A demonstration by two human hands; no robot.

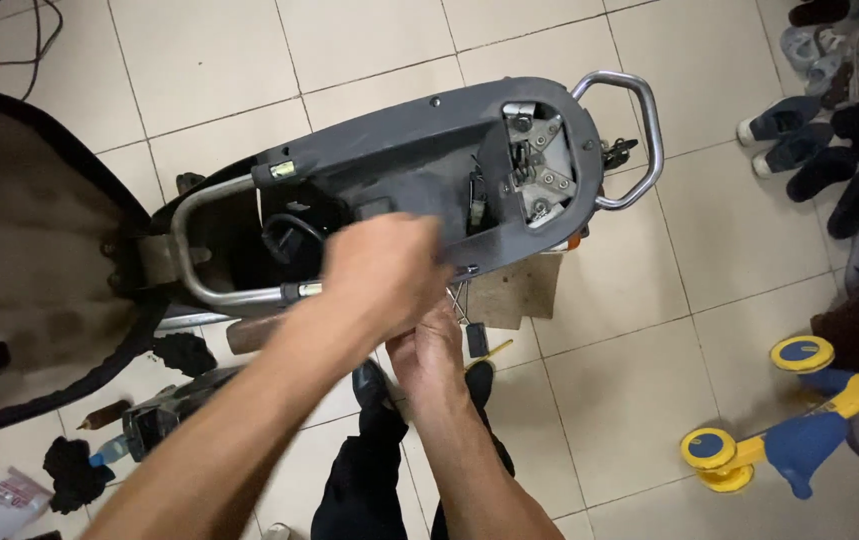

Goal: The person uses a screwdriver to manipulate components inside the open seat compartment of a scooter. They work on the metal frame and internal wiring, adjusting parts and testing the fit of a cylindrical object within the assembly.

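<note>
My left fingers (419, 262) curl over the near edge of the grey plastic rear panel (429, 165) of a scooter, though I cannot tell how tightly they close, and my right hand (429, 350) sits just below it with its fingers tucked up under that same edge, hidden from me. The panel lies across the scooter's tail, with a silver grab rail (639, 140) looping round its far end and the open seat (29, 260) tipped up to the left. Around it on the tiled floor (629, 380) are a row of shoes (819, 150) and a blue-and-yellow toy (799, 430).
</note>
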